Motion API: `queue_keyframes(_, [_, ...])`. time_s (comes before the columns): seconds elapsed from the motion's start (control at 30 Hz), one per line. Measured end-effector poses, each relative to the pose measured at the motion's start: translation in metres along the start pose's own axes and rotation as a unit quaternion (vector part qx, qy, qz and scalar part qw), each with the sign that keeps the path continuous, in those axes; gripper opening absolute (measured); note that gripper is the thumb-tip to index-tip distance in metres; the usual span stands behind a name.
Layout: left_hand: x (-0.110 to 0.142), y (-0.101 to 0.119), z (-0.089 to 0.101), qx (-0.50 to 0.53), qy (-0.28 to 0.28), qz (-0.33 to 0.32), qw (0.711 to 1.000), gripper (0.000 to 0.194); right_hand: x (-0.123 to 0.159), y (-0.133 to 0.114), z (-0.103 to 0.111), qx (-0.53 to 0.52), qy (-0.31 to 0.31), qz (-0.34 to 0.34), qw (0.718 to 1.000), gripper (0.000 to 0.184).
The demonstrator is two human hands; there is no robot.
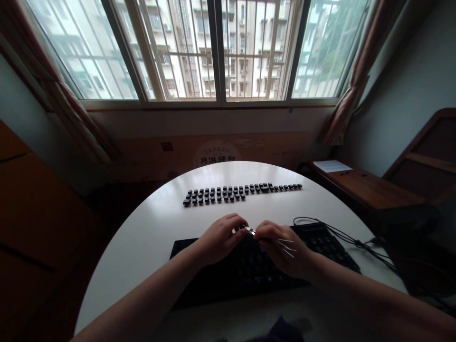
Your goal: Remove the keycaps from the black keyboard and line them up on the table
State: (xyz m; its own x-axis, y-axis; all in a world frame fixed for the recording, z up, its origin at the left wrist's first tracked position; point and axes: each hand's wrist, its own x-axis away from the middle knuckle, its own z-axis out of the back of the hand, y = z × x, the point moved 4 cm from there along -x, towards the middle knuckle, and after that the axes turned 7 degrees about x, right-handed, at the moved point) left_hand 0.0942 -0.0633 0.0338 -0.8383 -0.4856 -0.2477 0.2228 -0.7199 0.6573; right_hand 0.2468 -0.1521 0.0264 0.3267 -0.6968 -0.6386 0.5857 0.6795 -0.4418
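Over the black keyboard (228,270), my two hands meet close together. My right hand (285,247) is closed around a metal keycap puller (250,231); its thin wires stick out on the right side of the fist. Fingers of my left hand (224,237) are pinched at the puller's other end, around something small and dark that I cannot make out. Beyond the hands, several black keycaps (221,194) stand in rows on the white table. Both hands and forearms hide much of the keyboard's middle.
The round white table (138,242) curves off at left and back. A black cable (342,232) runs off the right edge. To the right, a wooden side table (370,187) holds a paper sheet (332,166). A barred window (217,52) lies ahead.
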Motion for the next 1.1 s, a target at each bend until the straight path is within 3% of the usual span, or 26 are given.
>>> queue_keyframes(0.13, [-0.001,-0.007,0.0,-0.005,0.013,0.026,1.0,0.021,0.0,0.003,0.002,0.056,0.013,-0.022,0.998,0.014])
queue_keyframes(0.33, [-0.002,-0.017,0.005,0.007,0.039,0.05,0.998,0.025,0.0,0.005,0.016,0.089,0.079,-0.044,0.992,0.013])
queue_keyframes(0.47, [-0.002,-0.01,0.002,0.006,0.004,0.02,1.0,0.024,-0.003,0.0,0.016,0.15,0.055,-0.036,0.987,0.012])
queue_keyframes(0.7, [-0.001,-0.009,0.001,0.023,-0.007,-0.009,1.0,0.027,-0.004,-0.006,0.002,0.17,0.008,0.071,0.983,0.027])
queue_keyframes(0.77, [-0.001,-0.008,0.001,0.032,-0.008,-0.015,0.999,0.029,-0.004,-0.003,-0.002,0.186,-0.006,0.066,0.98,0.032])
queue_keyframes(0.97, [0.0,-0.004,0.0,0.045,-0.011,-0.03,0.998,0.027,-0.003,0.008,-0.006,0.204,-0.007,0.002,0.979,0.023])
queue_keyframes(1.1, [0.001,-0.005,-0.001,0.052,-0.014,-0.034,0.998,0.029,-0.004,0.007,-0.006,0.208,-0.006,0.013,0.978,0.021])
